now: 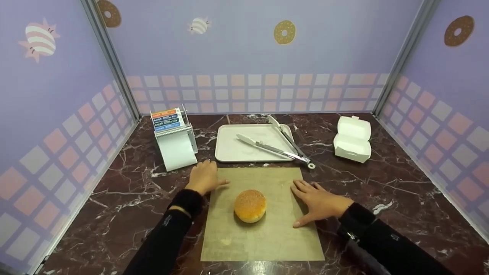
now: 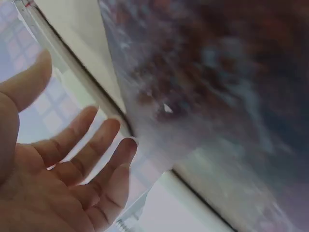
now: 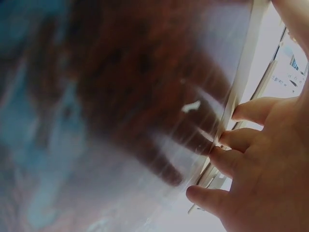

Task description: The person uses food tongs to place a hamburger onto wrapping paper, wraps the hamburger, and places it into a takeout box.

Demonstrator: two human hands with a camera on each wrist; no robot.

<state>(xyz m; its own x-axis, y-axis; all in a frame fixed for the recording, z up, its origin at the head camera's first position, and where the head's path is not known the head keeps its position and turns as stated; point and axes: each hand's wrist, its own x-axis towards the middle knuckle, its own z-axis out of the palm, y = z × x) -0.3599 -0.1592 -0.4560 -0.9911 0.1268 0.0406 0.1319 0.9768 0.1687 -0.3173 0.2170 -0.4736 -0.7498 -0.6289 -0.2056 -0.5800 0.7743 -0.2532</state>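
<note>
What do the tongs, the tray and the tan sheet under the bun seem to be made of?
Tongs: likely polished stainless steel, from their bright highlights. Tray: smooth, probably plastic given its pale surface and rounded corners; enamel is possible. Tan sheet: apparently paper, mostly dull, thin at its edges.

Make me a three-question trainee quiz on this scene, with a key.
1. True or false: the left hand is gripping the bun.
2. What lies partly across the white tray? a) a spoon b) the tongs c) a fork
3. Fill in: the white box at the back right stands with its lid ____.

Key:
1. False; the hand is at the left edge of the brown sheet, apart from the bun.
2. b
3. open
</note>
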